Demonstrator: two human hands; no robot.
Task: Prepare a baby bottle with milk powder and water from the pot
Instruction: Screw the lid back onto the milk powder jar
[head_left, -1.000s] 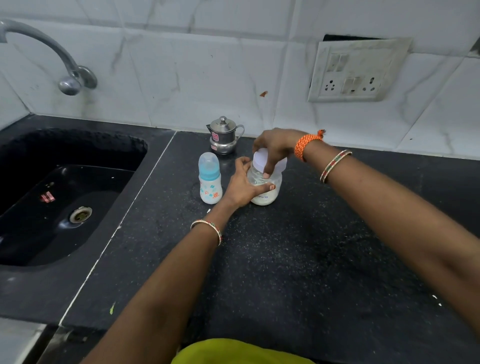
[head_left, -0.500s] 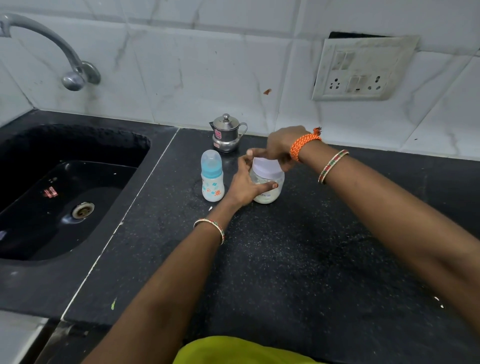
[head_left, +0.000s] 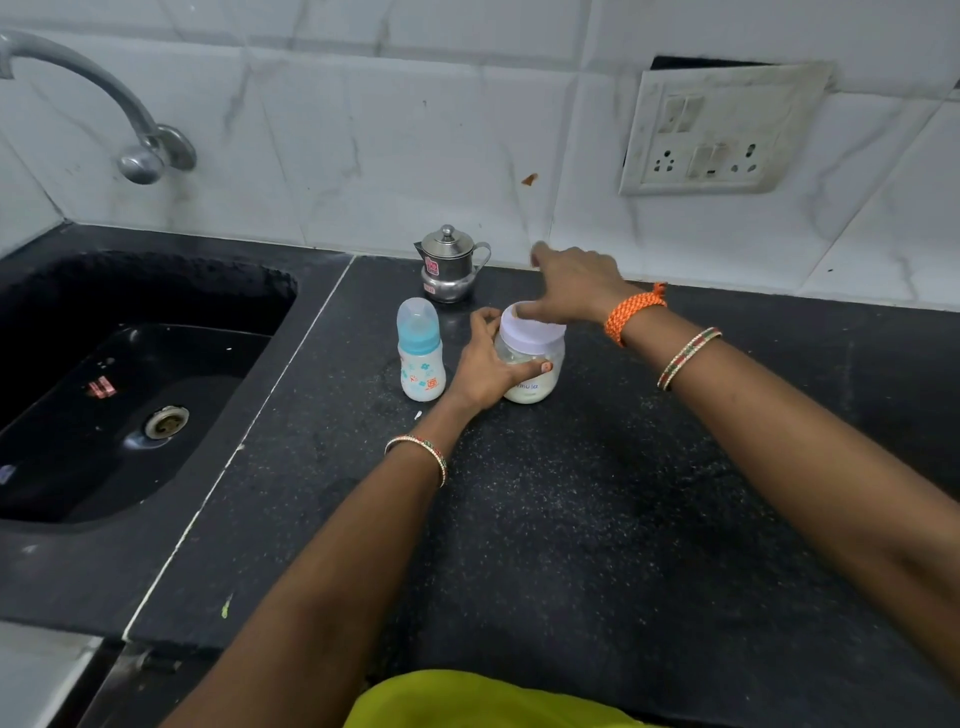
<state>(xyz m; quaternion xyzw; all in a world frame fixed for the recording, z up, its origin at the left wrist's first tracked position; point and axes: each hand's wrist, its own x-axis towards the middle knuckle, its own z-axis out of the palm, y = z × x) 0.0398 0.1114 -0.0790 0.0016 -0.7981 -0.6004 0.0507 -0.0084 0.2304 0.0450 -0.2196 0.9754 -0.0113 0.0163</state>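
Observation:
A clear jar of milk powder with a white lid stands on the black countertop. My left hand is wrapped round the jar's left side, thumb across its front. Over the back of the lid, my right hand has its fingers spread and blurred; only the thumb touches the lid's rim. The baby bottle, white with a blue collar and clear cap, stands upright just left of the jar. A small lidded steel pot sits behind them by the wall.
A black sink with a drain lies to the left, under a metal tap. A switch-and-socket plate hangs loose on the tiled wall at the right. A small white speck lies near the bottle's base.
My right hand gripped the lid from above, twisted round it, and has now let go and swung back with its fingers spread. The left hand has kept its hold on the jar.

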